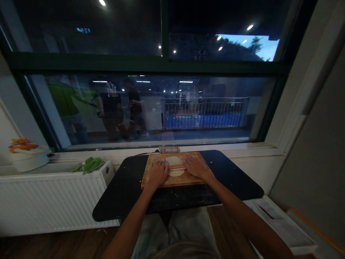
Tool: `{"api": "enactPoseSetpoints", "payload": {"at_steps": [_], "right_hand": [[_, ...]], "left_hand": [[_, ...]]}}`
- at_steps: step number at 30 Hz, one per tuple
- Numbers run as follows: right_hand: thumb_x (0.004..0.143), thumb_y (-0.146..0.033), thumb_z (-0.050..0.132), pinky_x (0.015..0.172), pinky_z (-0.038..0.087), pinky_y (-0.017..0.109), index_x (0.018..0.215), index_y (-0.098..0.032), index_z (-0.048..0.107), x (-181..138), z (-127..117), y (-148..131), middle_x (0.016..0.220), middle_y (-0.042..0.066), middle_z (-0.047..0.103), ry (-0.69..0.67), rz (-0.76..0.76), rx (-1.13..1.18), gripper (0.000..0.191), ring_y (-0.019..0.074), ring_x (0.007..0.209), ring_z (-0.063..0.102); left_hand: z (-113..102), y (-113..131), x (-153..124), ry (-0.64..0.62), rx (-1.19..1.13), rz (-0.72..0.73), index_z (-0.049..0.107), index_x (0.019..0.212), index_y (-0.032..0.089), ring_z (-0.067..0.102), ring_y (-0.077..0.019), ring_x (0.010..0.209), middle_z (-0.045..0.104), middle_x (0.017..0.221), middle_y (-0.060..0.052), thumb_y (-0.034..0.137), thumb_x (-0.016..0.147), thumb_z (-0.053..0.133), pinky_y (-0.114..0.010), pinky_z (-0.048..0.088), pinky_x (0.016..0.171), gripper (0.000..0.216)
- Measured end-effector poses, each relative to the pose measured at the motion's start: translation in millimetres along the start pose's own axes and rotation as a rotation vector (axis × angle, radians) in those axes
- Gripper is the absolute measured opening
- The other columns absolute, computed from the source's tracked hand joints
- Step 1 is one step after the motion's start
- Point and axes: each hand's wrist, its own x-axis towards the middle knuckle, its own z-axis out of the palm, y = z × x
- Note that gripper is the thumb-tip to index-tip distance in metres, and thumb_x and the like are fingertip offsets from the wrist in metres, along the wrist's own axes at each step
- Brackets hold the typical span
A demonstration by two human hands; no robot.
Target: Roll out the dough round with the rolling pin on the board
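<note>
A round, flat sheet of pale dough [174, 160] lies on a wooden cutting board [155, 157]. Across its middle runs a thin rolling pin [177, 167], striped reddish and white. My left hand [159, 171] is on the pin's left end, fingers pointing forward over it. At the right end, my right hand [194, 167] bears down on the pin in the same way, its fingers angled inward. Both hands cover the pin's ends, so only its middle section shows. The board rests on a black table [118, 194] in front of me.
Pale crumbs dot the table. On a white radiator [54, 205] at left are green leaves [91, 164] and a white pot [28, 158] topped with something orange. A wide window fills the front, with people and a railing visible in it. White boxes [285, 226] stand low at right.
</note>
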Motion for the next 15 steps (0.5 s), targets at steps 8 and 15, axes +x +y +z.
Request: {"api": "enactPoseSetpoints", "payload": {"at_steps": [8, 15], "right_hand": [[0.114, -0.024, 0.041, 0.131, 0.038, 0.054, 0.154, -0.019, 0.068, 37, 16, 15, 0.163, 0.017, 0.064, 0.09, -0.017, 0.07, 0.049, 0.0332, 0.153, 0.058], [0.108, -0.019, 0.048, 0.131, 0.036, 0.052, 0.152, -0.025, 0.069, 68, 22, 28, 0.164, 0.009, 0.064, 0.014, -0.033, 0.211, 0.049, 0.032, 0.153, 0.053]], "left_hand": [[-1, -33, 37, -0.111, 0.069, 0.056, 0.068, 0.144, 0.018, 0.064, -0.0282, 0.136, 0.074, 0.143, -0.016, 0.033, 0.117, 0.038, -0.047, 0.041, 0.123, 0.042], [6, -43, 63, -0.113, 0.096, -0.025, 0.071, 0.133, 0.017, 0.059, -0.0333, 0.135, 0.07, 0.142, -0.017, 0.027, 0.113, 0.042, -0.048, 0.046, 0.114, 0.036]]}}
